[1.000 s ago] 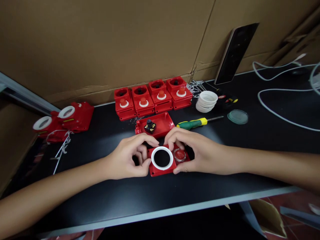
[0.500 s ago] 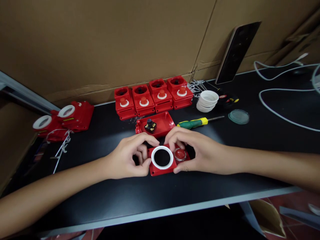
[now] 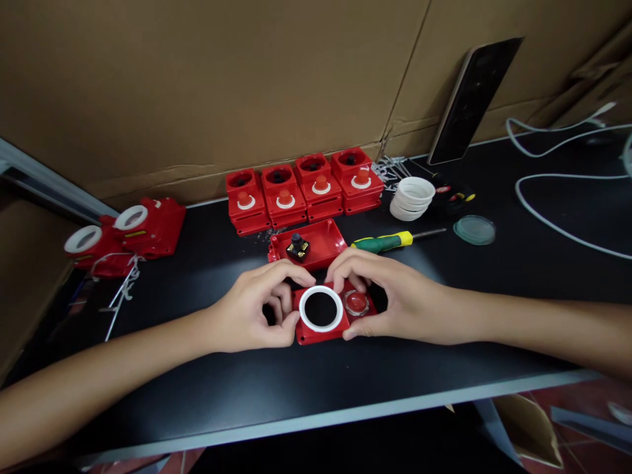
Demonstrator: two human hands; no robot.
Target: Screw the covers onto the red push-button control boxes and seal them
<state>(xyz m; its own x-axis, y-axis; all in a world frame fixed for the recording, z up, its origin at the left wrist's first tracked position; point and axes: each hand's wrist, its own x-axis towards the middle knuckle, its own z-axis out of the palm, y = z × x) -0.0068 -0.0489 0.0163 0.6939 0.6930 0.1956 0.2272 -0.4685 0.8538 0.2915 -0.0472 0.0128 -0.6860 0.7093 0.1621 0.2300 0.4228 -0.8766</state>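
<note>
left hand point(image 3: 264, 307) | right hand point(image 3: 388, 295) | holding red cover point(image 3: 316, 336) | white ring point(image 3: 340, 309) atop

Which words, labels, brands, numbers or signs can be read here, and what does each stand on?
None can be read.
The yellow strip on a red box at the left: any print is too small to make out.

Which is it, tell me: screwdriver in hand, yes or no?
No, the screwdriver lies on the table beyond the right hand.

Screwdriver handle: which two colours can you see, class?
Green and yellow; the handle shows best in the head view.
</note>
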